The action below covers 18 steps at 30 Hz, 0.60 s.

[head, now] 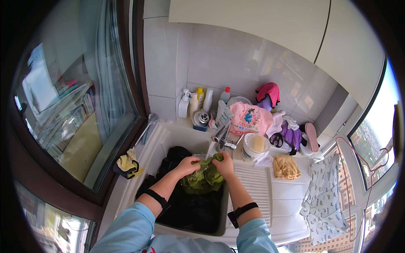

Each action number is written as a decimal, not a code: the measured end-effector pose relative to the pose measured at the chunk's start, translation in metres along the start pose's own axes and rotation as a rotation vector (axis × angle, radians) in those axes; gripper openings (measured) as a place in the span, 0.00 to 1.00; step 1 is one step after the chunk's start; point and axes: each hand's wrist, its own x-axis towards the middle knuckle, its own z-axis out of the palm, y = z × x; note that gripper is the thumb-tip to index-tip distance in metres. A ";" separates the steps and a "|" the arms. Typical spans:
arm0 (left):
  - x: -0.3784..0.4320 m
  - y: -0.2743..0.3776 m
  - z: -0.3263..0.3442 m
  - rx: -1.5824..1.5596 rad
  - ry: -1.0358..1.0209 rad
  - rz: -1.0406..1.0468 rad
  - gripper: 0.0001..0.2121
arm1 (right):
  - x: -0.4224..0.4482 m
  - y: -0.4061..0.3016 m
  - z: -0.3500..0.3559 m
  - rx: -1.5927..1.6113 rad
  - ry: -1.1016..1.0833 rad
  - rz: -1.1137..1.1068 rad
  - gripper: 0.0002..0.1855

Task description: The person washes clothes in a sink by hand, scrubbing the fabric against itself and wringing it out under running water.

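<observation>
A wet olive-green cloth (202, 177) hangs bunched over the laundry sink (218, 218). My left hand (186, 167) pinches its upper left edge, and my right hand (224, 164) grips its upper right part. From the metal faucet (224, 140) a stream of water runs down just behind the cloth, between my hands. Black fabric (190, 210) fills much of the basin below and to the left; how many pieces it makes up I cannot tell. The lower part of the green cloth rests over or just above this dark fabric.
A ribbed washboard (253, 189) adjoins the basin on the right. Beyond it lies a folded tan cloth (286, 167). A white tub with a soap bar (258, 144) stands beside the faucet. Several bottles (200, 98) line the back ledge. Patterned fabric (324, 202) hangs at the right.
</observation>
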 end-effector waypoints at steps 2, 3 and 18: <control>0.005 -0.002 0.000 0.011 0.004 -0.032 0.19 | -0.001 0.001 -0.001 -0.016 0.005 -0.016 0.24; 0.005 0.002 0.000 -0.009 0.010 -0.028 0.18 | -0.002 0.002 -0.002 -0.025 0.009 -0.021 0.24; 0.019 0.040 -0.004 -0.089 0.032 -0.039 0.23 | -0.008 -0.037 -0.004 -0.165 -0.244 -0.075 0.21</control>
